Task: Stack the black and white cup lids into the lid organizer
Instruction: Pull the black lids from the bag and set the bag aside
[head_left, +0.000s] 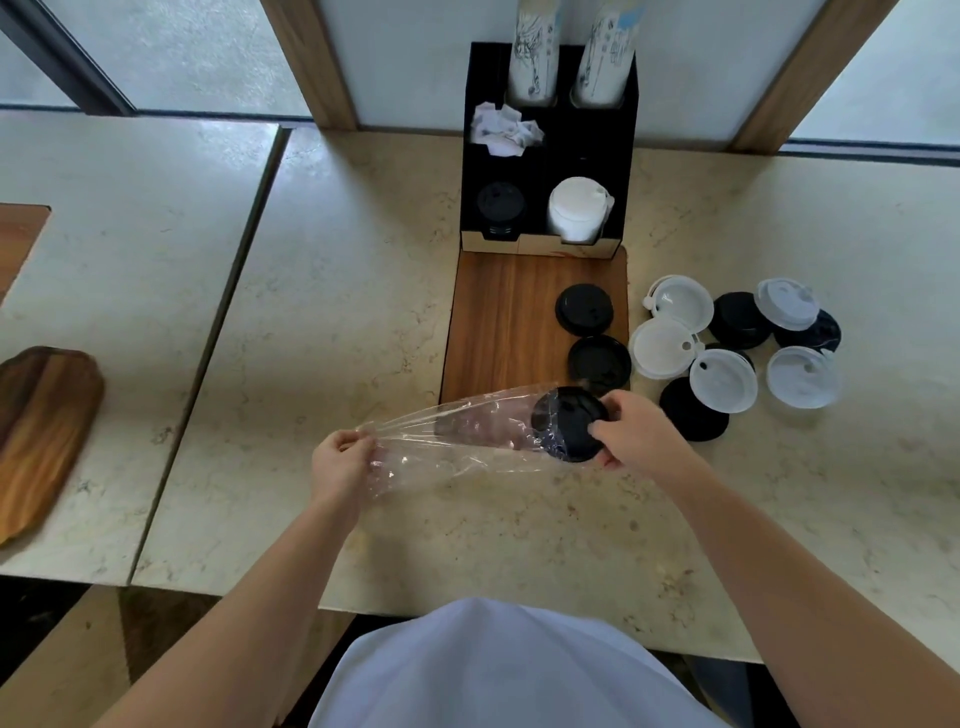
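1. From my remote seat I see the left hand (340, 460) with its fingers pinched tight on one end of a crumpled clear plastic sleeve (457, 441), held above the pale marble bench (363, 291).
2. The right hand (631, 428) has its fingers curled round a round black plastic cup lid (563, 423) at the sleeve's other end; part of that lid sits under the plastic film.
3. My landmark is the black boxy lid organizer (550, 150), standing at the far end of a brown wooden tray (504, 317).
4. In the organizer's front left compartment sits a stack of black lids (500, 205); in the front right one, a stack of white lids (576, 210) (this stack stands taller).
5. Crumpled white paper (504, 129) lies in a compartment behind the black stack, and two printed paper cup stacks (566, 47) rise from the rear.
6. Nearer me than the organizer, two loose black lids (592, 332) lie on the tray.
7. To the organizer's right and nearer me, a loose heap of black and white lids (737, 348) is spread on the bench.
8. Far left of the organizer lies a dark wooden board (44, 436).
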